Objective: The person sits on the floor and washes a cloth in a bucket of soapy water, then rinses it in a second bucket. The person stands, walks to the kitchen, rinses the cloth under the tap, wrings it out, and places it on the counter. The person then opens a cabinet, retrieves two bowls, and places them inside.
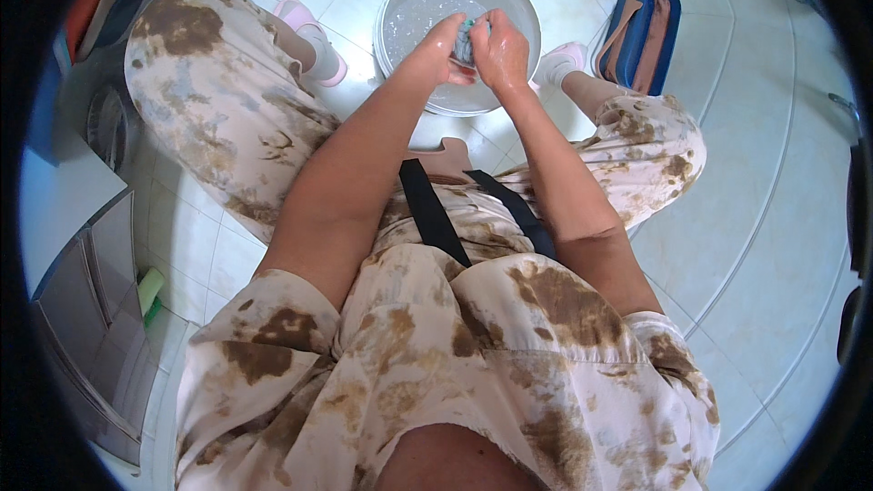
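Note:
My left hand (pixel 442 48) and my right hand (pixel 503 51) meet above a round white bucket (pixel 522 10), close together. Bunched between them is a wet-looking grey cloth (pixel 464 48) with a small teal part near its top. Both hands grip it, and the fingers hide much of it. My skin glistens with water. Sudsy, greyish water (pixel 426 20) lies inside the bucket, below the cloth.
The bucket stands on pale floor tiles between my feet in pink slippers (pixel 297 13). Right of it lies a blue and brown container-like object (pixel 641 34). A pinkish-brown plastic seat (pixel 447 157) shows beneath me. A drawer unit (pixel 89 327) stands at left, near a green object (pixel 150 290).

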A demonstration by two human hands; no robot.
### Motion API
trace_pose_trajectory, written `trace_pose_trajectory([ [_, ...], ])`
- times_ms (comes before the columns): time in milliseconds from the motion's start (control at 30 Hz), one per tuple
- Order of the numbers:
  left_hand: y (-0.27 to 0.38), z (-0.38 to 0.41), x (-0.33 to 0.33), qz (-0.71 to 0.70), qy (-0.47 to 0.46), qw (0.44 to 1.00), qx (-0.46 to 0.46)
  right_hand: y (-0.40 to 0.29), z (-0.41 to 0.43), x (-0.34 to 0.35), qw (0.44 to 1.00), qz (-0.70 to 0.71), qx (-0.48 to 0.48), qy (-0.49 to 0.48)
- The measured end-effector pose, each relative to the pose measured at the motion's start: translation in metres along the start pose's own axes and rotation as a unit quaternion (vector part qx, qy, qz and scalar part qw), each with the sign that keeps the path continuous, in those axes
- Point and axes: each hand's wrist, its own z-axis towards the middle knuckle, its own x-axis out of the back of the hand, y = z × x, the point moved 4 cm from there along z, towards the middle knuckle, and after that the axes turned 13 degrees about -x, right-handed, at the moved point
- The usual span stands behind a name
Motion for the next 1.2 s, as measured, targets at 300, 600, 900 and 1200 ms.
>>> trace_pose_trajectory([
  [300, 0.031, -0.03, -0.026, -0.117, -0.07, 0.991, -0.01, -0.041, -0.009, 0.039, 0.946, -0.026, 0.314, 0.075],
  [600, 0.053, -0.044, -0.03, -0.069, -0.048, 0.993, -0.087, -0.048, -0.007, 0.046, 0.971, -0.088, 0.193, 0.106],
  [900, 0.053, -0.046, -0.041, -0.161, -0.049, 0.971, -0.169, -0.045, -0.003, 0.042, 0.996, -0.004, 0.069, 0.065],
  [1200, 0.049, -0.033, -0.035, -0.165, 0.027, 0.941, -0.293, -0.037, 0.005, 0.022, 0.991, 0.118, 0.035, 0.052],
])
